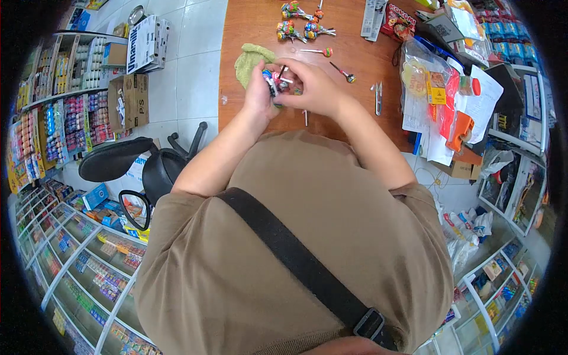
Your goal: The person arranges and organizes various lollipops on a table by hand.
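Several lollipops (pixel 276 77) with bright wrappers and sticks are bunched between my two hands over the wooden table (pixel 254 23). My left hand (pixel 258 92) wraps round them from the left. From the right, my right hand (pixel 310 87) closes its fingers on the same bunch. A green cloth (pixel 244 66) lies just behind my left hand. Single lollipops lie behind and to the right, one with a red and green wrapper (pixel 328 52), another with a dark stick (pixel 350 77). A white stick (pixel 306 117) shows below my right hand.
Bundled lollipops (pixel 286 31) lie at the table's far side. Scissors (pixel 378 99) rest to the right, beside a clear plastic bag (pixel 414 77), papers and an orange tape dispenser (pixel 460 131). A black chair (pixel 163 171) stands left, near shelves of goods (pixel 71 89).
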`<state>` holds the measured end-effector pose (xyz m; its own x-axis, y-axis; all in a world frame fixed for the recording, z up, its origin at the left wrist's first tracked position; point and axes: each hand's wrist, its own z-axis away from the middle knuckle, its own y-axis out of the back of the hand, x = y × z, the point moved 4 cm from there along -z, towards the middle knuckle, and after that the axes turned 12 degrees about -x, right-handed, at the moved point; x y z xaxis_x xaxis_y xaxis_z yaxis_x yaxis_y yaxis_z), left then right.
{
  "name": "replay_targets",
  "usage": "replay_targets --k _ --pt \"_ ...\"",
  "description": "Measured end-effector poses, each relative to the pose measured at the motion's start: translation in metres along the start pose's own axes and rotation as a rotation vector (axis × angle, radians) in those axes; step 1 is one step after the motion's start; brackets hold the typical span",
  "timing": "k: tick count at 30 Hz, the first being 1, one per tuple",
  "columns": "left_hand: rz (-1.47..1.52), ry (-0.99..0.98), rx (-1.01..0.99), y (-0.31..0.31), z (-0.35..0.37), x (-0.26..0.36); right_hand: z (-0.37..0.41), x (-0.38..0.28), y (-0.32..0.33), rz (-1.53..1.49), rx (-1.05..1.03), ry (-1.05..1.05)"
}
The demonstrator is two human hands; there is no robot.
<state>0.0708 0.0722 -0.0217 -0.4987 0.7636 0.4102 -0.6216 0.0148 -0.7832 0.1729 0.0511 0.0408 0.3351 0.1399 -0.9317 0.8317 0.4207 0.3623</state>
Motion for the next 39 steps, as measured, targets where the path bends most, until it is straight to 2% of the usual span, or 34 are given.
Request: replay_targets --k 2,3,6,12,15,18,21,27,33,39 --pt "-0.061 0.073 -0.04 0.008 -0.001 -0.004 -0.001 -0.001 -0.001 0.214 -0.055 -0.06" --pt "-0.055 0.048 0.052 0.004 0.002 -0.007 -0.002 0.0 -0.002 0.323 -0.083 -0.088" --pt "-0.058 0.035 0.108 0.01 -0.002 -0.016 0.0 0.001 -0.008 0.549 -0.039 -0.008" --pt "-0.289 0.225 0.004 0.027 -0.003 -0.022 0.006 0.008 -0.011 0.664 -0.056 0.134" --pt "-0.257 0.319 -0.002 0.027 -0.001 -0.023 0.01 0.018 -0.011 0.671 -0.053 0.152" --pt "-0.143 0.37 0.056 0.004 0.007 -0.019 0.015 0.015 -0.005 0.62 0.086 0.144" --pt "-0.13 0.364 -0.042 -0.003 0.012 -0.014 0.017 0.013 0.003 0.516 0.232 0.121" --pt "0.042 0.159 -0.103 0.013 0.003 -0.026 0.017 0.013 -0.002 0.526 0.295 0.057" --pt "0.01 0.192 0.008 0.015 0.006 -0.028 0.02 0.028 -0.015 0.59 0.181 0.07" --pt "-0.352 0.062 0.095 0.019 -0.001 -0.013 0.025 0.018 -0.008 0.753 -0.084 -0.173"
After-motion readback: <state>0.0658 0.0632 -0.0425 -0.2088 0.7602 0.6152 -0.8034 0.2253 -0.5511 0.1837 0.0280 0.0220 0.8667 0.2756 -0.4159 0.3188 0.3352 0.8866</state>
